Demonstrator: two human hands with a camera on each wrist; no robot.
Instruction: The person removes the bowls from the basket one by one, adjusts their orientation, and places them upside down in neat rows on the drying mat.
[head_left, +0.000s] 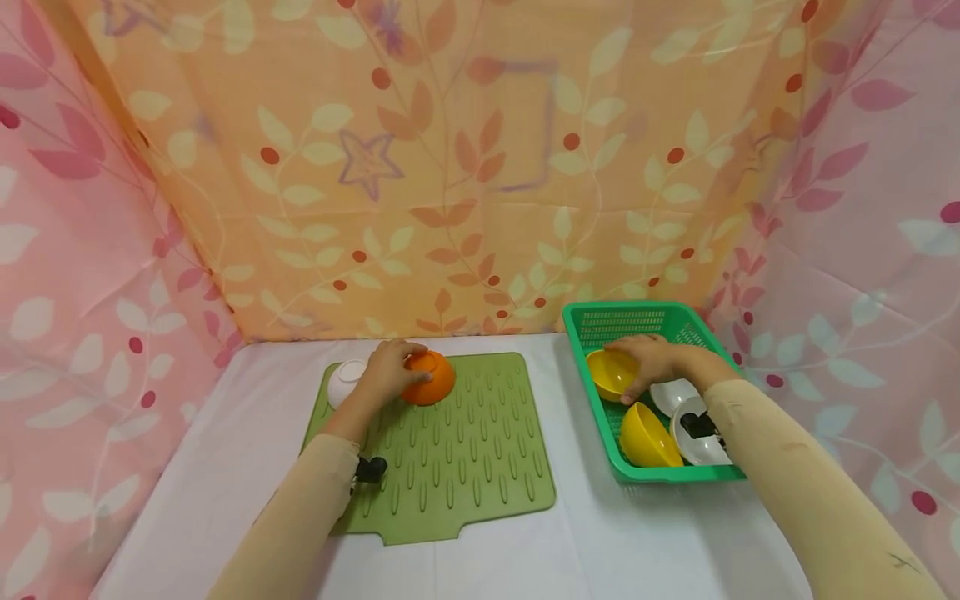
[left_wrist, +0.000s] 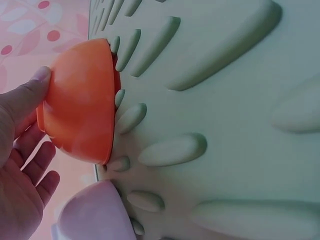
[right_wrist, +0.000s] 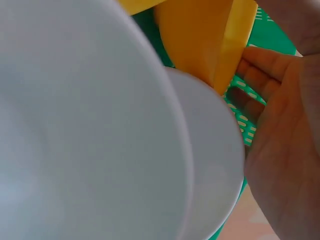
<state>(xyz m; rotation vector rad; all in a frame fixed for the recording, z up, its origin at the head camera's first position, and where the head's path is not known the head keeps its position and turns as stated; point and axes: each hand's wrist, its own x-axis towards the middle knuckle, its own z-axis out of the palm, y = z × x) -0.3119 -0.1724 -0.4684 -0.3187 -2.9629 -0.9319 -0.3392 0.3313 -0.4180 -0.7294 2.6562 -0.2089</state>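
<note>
An orange bowl [head_left: 426, 379] rests upside down on the green mat [head_left: 480, 450]. My left hand [head_left: 387, 372] holds it near its base, the thumb on its side and the fingers curled behind it. Close by on the left is an overturned white bowl [head_left: 347, 382], partly hidden by that hand. On the right, my right hand [head_left: 651, 360] reaches into the green basket [head_left: 615, 462] and grips a yellow bowl [head_left: 609, 375], with fingers and thumb at its rim. A second yellow bowl [head_left: 648, 437] lies tilted nearer the basket's front.
White bowls [head_left: 701, 437] sit in the basket's right part, under the right forearm. In the right wrist view a white bowl [right_wrist: 90, 125] fills much of the foreground. A white cloth [head_left: 577, 542] covers the table, and patterned curtains [head_left: 480, 167] enclose the back and sides.
</note>
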